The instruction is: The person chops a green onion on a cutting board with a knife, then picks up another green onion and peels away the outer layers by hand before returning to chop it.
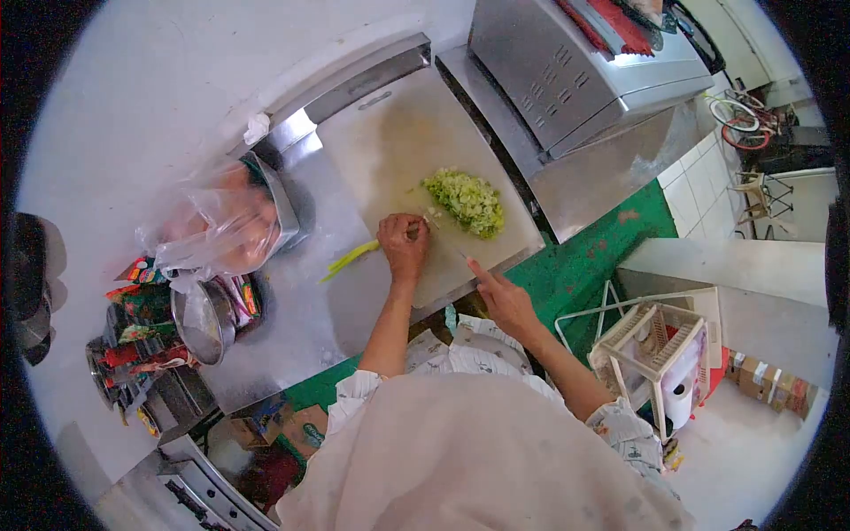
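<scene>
Chopped pale-green vegetable point(467, 203) lies in a heap on the right side of a white cutting board point(367, 146). My left hand point(405, 246), its fingers curled, presses thin green stalks point(352, 260) onto the board near its lower left edge. The stalks' uncut ends stick out to the left, past the board; their kind is not certain. In my right hand point(506, 303) is a knife point(462, 255), gripped by its handle, the index finger stretched along it. Its thin blade is hard to make out. A few cut bits lie between the fingertips and the heap.
On the steel counter point(292, 327), left of the board, stand a metal container with a plastic bag point(212, 221), a steel bowl point(202, 320) and colourful packets point(142, 327). A large metal appliance point(575, 80) stands beyond the board. A plastic rack point(660, 345) stands at right.
</scene>
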Tool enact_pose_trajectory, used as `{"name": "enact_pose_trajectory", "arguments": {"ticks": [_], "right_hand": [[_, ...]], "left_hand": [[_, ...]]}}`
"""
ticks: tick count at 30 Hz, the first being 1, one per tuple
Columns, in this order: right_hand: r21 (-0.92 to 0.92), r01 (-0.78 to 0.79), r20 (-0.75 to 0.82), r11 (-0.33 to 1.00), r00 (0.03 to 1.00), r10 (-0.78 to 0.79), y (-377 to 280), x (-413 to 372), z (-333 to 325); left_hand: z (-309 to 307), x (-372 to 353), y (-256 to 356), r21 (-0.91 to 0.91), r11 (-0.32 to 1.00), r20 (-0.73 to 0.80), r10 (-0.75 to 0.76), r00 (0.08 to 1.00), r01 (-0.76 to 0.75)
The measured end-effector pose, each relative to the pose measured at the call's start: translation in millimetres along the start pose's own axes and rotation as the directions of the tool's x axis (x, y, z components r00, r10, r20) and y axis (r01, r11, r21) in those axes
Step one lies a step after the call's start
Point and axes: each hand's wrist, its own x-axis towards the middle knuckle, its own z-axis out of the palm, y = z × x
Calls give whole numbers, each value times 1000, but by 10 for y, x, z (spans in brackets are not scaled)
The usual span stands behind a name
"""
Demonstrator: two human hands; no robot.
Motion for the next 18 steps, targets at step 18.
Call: {"name": "enact_pose_trajectory", "arguments": {"ticks": [18], "right_hand": [[-34, -114, 130, 993, 985, 117, 71, -69, 10]], "left_hand": [[-27, 3, 4, 29, 1000, 17, 1, 1000, -1]]}}
